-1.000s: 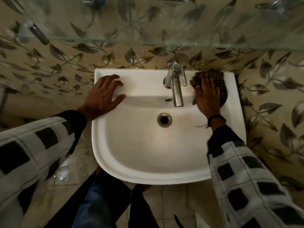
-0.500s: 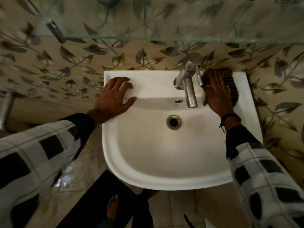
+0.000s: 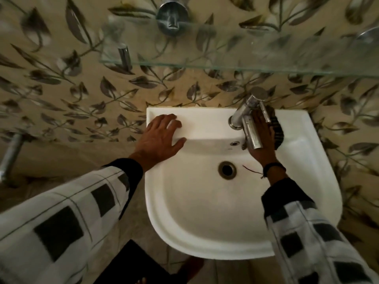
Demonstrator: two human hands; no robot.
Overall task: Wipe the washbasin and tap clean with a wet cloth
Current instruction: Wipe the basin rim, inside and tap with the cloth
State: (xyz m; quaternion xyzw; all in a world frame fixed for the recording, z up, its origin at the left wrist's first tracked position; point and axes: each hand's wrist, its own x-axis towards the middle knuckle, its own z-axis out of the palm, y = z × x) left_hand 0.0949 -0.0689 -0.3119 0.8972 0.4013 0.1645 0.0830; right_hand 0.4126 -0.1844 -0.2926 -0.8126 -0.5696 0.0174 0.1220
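A white washbasin point(image 3: 205, 212) hangs on the wall, with a round drain point(image 3: 227, 170) near its back. A chrome tap point(image 3: 249, 121) stands on the back ledge at the right. My right hand point(image 3: 261, 140) lies flat on a dark checked cloth point(image 3: 277, 130), pressing it on the ledge right beside and partly under the tap spout. My left hand point(image 3: 162, 138) rests flat with fingers spread on the back left ledge, holding nothing.
A glass shelf point(image 3: 235, 64) juts out from the leaf-patterned wall above the basin, with chrome fittings point(image 3: 171, 16) over it. A metal pipe point(image 3: 10, 158) runs at the far left. A dark mat point(image 3: 131, 263) and a bare foot lie on the tiled floor below.
My right hand has slid the cloth left, from the ledge right of the tap to against the spout. The left hand stays put. The camera has tilted up and to the left.
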